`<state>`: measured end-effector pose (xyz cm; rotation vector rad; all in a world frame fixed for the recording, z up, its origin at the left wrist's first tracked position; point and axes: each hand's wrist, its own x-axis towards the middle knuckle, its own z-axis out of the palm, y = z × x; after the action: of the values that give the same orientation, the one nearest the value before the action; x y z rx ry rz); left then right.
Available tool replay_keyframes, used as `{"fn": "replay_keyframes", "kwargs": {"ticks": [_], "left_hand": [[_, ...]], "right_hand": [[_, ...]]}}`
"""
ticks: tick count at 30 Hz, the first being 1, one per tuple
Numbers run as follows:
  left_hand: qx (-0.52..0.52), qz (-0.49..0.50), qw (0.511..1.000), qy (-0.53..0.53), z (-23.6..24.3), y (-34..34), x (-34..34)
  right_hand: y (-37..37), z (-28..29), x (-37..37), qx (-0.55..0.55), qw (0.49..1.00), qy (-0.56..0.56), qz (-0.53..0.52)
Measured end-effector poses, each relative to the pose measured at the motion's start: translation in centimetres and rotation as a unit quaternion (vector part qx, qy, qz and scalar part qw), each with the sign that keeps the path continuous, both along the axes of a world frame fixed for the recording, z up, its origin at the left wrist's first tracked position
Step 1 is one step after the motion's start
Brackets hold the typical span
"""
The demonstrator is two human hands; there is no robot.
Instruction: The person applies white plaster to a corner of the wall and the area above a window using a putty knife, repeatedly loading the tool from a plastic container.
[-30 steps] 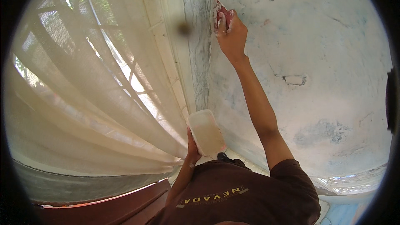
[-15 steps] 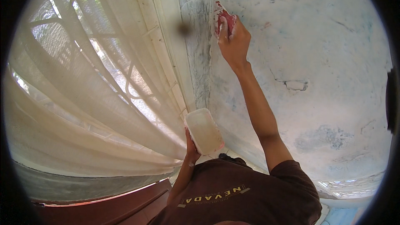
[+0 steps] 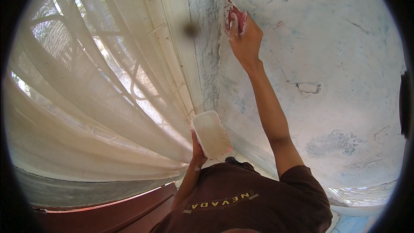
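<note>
My right hand (image 3: 246, 39) is closed around a red scraper (image 3: 241, 23) smeared with white paste, its edge at the mottled white wall (image 3: 327, 39), right beside the grey, roughly coated corner strip (image 3: 206, 60). Lower down, my left hand (image 3: 197, 149) grips a pale plastic container (image 3: 211, 133) with white smears and a pinkish patch on its rim. Its fingers are largely hidden by the container.
A sheer cream curtain (image 3: 86, 99) over a barred window fills the left, beside a pale frame (image 3: 170, 51). A dark red panel (image 3: 99, 220) lies at lower left. A crack (image 3: 307, 87) marks the wall. Some floor tiles show past my dark shirt.
Over the last second my right hand and scraper dipped down, then rose again and shifted slightly right along the corner. The container in my left hand has shifted slightly upward.
</note>
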<state>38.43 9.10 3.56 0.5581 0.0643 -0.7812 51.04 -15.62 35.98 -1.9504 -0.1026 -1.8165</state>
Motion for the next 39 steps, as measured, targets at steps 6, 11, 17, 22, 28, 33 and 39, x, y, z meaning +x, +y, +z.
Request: {"fn": "replay_keyframes", "kwargs": {"ticks": [6, 11, 17, 22, 28, 33, 39], "left_hand": [[-0.052, -0.041, 0.998, 0.011, -0.4, 0.3, 0.5], [-0.043, -0.035, 0.998, 0.022, -0.6, 0.4, 0.8], [-0.007, -0.036, 0.999, 0.01, -0.6, 0.9, 0.6], [-0.002, -0.038, 0.999, 0.008, 0.3, 1.4, 0.5], [-0.038, -0.053, 0.998, 0.011, -0.4, 1.7, 0.7], [-0.058, -0.061, 0.996, 0.031, -1.6, 1.6, 1.0], [-0.081, -0.085, 0.993, 0.012, -1.0, 1.7, 1.3]], "right_hand": [[0.9, -0.1, 0.6, -0.001, 0.999, 0.03, -0.016], [1.0, 0.1, -0.5, 0.033, 0.998, 0.052, 0.004], [1.2, -0.2, 0.9, 0.003, 0.998, 0.054, -0.03], [1.1, 0.1, -0.1, -0.006, 0.999, 0.041, -0.005], [0.4, 1.2, -1.5, 0.025, 0.999, 0.045, -0.007], [0.4, 0.9, -0.1, 0.018, 0.999, 0.044, 0.003], [0.2, 0.9, -0.5, -0.003, 0.996, 0.062, -0.059]]}}
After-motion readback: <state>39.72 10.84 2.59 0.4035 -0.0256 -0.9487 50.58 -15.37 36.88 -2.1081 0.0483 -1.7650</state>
